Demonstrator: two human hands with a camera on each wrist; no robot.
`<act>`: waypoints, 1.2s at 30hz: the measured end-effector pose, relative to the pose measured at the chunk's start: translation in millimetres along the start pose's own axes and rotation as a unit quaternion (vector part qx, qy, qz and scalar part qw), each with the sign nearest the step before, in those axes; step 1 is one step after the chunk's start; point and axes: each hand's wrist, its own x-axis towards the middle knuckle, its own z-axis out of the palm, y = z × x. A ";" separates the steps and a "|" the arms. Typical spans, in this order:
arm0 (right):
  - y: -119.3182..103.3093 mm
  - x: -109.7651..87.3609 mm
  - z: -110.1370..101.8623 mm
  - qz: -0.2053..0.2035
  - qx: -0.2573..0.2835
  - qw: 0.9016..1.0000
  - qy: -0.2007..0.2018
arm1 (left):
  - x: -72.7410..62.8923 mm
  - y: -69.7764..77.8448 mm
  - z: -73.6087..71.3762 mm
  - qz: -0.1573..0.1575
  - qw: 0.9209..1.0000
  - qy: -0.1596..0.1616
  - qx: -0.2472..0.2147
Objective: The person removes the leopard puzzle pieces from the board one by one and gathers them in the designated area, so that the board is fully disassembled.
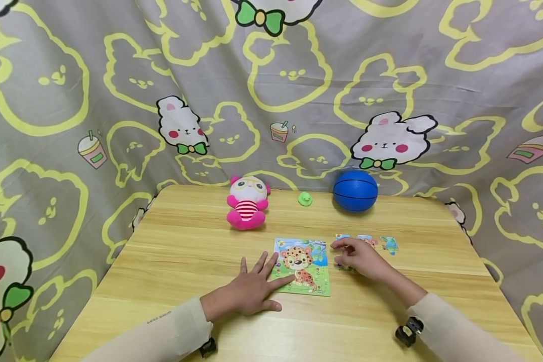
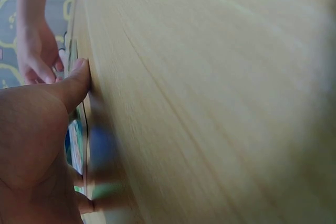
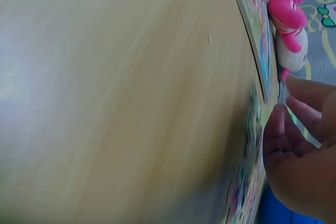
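Note:
A jigsaw puzzle board (image 1: 319, 281) with a spotted leopard cub picture lies flat on the table. My left hand (image 1: 253, 291) rests with spread fingers over the board's left side; its thumb lies on the table wood in the left wrist view. Just right of the board, my right hand (image 1: 362, 257) hangs over loose puzzle pieces (image 1: 390, 244), partly covering them. Its fingers (image 3: 283, 129) are loosely bent, with a gap to the thumb and nothing visible between them. Some pieces are hidden beneath this hand.
Along the back of the wooden table (image 1: 185, 241) are a pink and white plush panda (image 1: 248, 203), a small green toy duck (image 1: 305, 199) and a blue ball (image 1: 355, 191). A patterned grey curtain (image 1: 235, 75) hangs behind and at the sides.

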 end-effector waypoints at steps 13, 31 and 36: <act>-15.5 11.9 26.1 -0.033 -0.022 0.998 -0.038 | 1.4 -0.7 1.6 -0.001 1.000 -0.001 0.000; -25.1 11.9 38.4 -0.068 -0.115 0.990 -0.038 | 0.1 1.0 -1.4 0.004 1.000 -0.001 -0.007; -26.2 11.3 39.5 -0.073 -0.118 0.989 -0.041 | -0.3 1.7 -2.3 0.003 1.000 -0.002 -0.007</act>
